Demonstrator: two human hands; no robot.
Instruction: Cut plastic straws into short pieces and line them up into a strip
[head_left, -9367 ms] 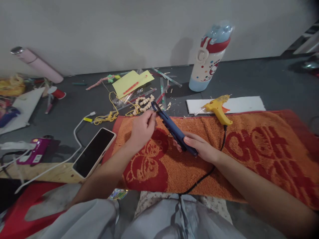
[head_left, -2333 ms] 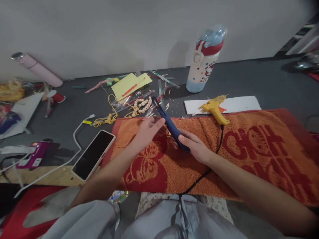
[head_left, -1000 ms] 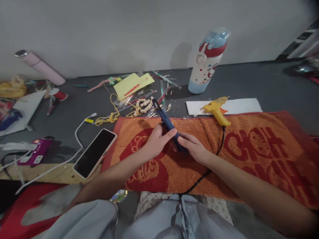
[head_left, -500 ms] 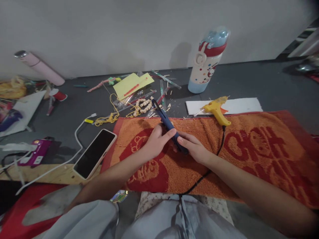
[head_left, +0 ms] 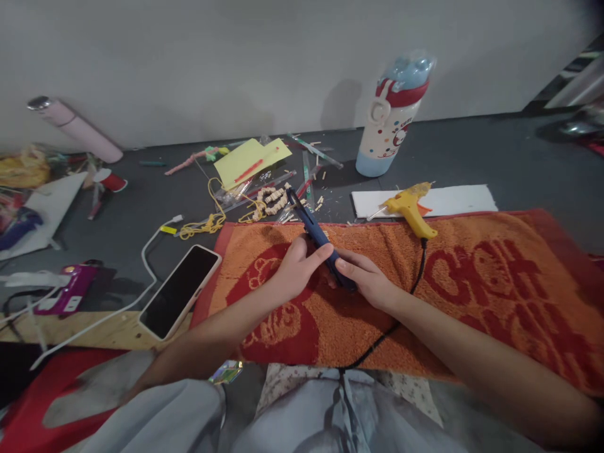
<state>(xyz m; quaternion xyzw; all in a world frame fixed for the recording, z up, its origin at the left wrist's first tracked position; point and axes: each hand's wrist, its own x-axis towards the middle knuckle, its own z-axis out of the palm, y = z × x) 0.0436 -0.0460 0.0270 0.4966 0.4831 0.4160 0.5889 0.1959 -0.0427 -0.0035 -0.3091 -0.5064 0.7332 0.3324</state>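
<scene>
A slim dark blue object point(head_left: 318, 236), which looks like a phone in a case seen nearly edge-on, is held at a slant above the towel, its far end pointing up and left. My left hand point(head_left: 299, 267) is closed on it from the left, thumb lying along the edge. From the right, my right hand point(head_left: 365, 277) grips the near end, its thumb tip close to the left thumb. The fingers underneath are mostly hidden. Below both hands spreads an orange and red towel point(head_left: 377, 333).
A yellow glue gun point(head_left: 413, 211) rests on a white strip point(head_left: 457, 200). Behind stands a cartoon bottle point(head_left: 389, 138). Beyond the hands lie small beige pieces point(head_left: 274, 200), yellow yarn point(head_left: 205, 225) and yellow paper point(head_left: 245, 162). Left are another phone point(head_left: 179, 292), a white cable point(head_left: 148, 258) and a pink flask point(head_left: 80, 129).
</scene>
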